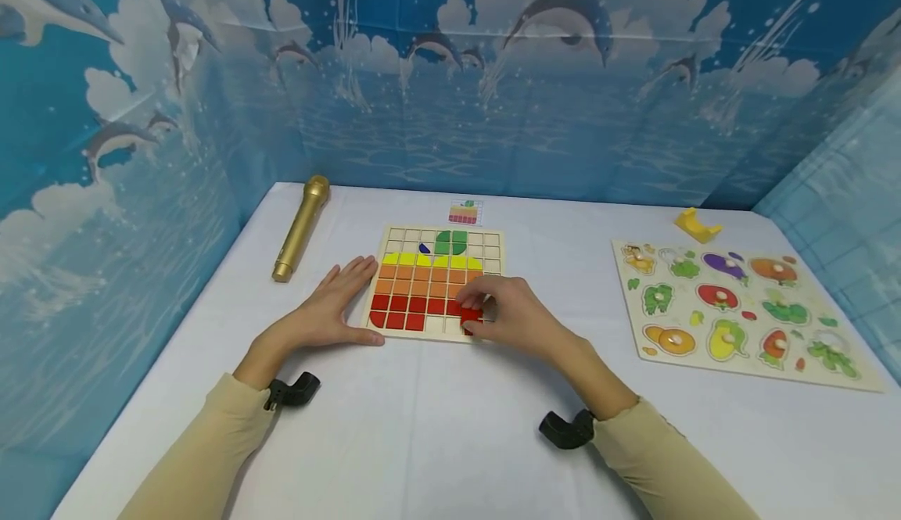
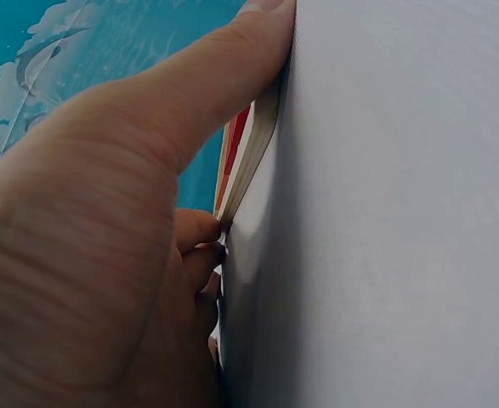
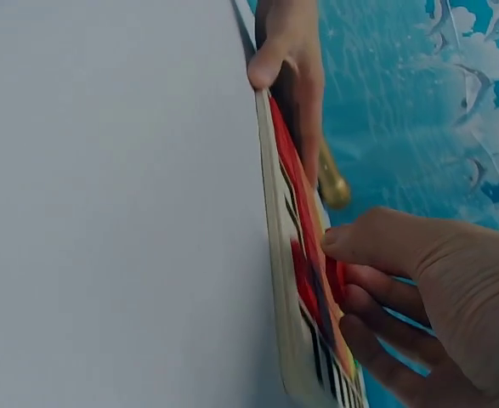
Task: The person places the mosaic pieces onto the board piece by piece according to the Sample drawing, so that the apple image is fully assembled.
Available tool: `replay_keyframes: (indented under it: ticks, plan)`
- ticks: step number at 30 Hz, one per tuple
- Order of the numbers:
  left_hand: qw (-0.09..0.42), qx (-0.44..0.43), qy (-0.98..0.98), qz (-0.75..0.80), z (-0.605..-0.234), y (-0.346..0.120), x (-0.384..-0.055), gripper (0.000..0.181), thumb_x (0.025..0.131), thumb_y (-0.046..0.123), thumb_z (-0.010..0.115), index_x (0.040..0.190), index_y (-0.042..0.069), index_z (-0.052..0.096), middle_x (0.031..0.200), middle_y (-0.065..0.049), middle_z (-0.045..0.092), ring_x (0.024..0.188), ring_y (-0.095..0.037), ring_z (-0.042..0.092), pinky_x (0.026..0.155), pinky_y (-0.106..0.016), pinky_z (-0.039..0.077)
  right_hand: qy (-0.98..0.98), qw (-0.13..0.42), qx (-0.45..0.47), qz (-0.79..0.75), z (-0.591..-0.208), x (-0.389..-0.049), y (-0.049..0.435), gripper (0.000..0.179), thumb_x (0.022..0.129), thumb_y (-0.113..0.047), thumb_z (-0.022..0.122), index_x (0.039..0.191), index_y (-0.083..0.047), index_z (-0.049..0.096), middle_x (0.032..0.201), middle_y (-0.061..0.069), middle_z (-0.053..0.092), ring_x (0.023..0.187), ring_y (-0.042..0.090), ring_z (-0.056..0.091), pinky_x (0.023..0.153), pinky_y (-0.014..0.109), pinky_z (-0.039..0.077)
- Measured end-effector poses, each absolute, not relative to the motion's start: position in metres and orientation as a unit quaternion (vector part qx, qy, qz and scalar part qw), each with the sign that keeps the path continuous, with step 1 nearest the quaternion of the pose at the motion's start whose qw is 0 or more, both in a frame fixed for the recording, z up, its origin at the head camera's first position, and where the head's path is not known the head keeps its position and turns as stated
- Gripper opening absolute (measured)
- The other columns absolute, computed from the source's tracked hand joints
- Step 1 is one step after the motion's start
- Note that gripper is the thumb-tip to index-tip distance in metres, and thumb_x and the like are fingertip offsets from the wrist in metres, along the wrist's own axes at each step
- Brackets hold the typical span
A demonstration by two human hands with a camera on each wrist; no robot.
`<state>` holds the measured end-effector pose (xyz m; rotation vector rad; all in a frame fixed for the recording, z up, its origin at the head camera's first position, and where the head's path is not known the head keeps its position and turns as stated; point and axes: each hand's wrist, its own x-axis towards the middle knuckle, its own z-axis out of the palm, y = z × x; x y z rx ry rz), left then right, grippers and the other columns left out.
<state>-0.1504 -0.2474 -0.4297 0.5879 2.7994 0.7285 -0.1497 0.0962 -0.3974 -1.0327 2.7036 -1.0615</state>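
Observation:
A square wooden grid board lies on the table, bearing rows of yellow, orange and red tiles plus green and blue ones near the top. Along its left edge rests my left hand, fingers spread and the thumb at the near corner. My right hand is over the board's lower right part and pinches a red tile between thumb and fingers. Its fingers partly hide the red tiles there. Cells of bare wood show in the bottom row. Just behind the board lies a small pattern card.
A gold microphone lies at the back left. On the right is a vegetable peg puzzle board, with a yellow curved piece behind it. A dolphin-print curtain stands behind the white table.

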Motion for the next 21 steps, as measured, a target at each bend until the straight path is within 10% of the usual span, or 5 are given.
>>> replay_keyframes:
  ticks: [21]
  plan:
    - [0.094, 0.194, 0.947, 0.24, -0.427, -0.249, -0.15, 0.128, 0.076, 0.062, 0.086, 0.17, 0.008, 0.017, 0.178, -0.012, 0.013, 0.165, -0.032, 0.005, 0.134, -0.056, -0.001, 0.854, -0.025, -0.366, -0.369, -0.415, -0.141, 0.048, 0.023, 0.087, -0.007, 0.087, 0.109, -0.006, 0.078, 0.103, 0.004, 0.076, 0.088, 0.019, 0.067, 0.078, 0.029, 0.061]
